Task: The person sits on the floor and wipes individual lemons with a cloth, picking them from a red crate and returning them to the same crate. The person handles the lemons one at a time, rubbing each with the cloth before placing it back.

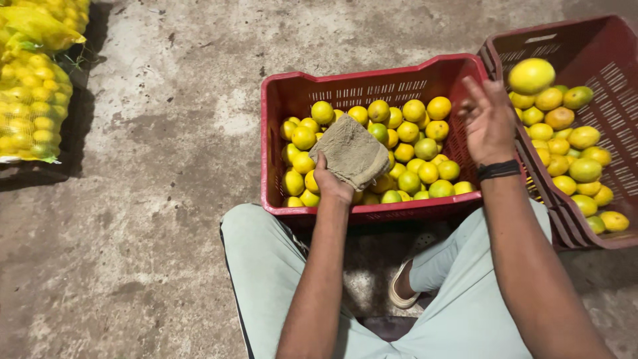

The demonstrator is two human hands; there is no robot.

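My left hand (330, 183) grips a folded grey-brown cloth (352, 151) over the red crate (372, 72) in front of me, which holds several yellow and green citrus fruits (425, 147). My right hand (488, 123) is raised at that crate's right edge, fingers apart, with nothing in it. Just beyond its fingertips, a large yellow fruit (531, 75) is above the pile in a second red crate (615, 73) to the right; I cannot tell whether it rests on the pile or is in the air.
Yellow mesh bags full of fruit (30, 106) lie at the far left on the concrete floor (166, 199). My legs in pale trousers (266, 266) frame the near crate, and a sandalled foot (401, 287) rests below it.
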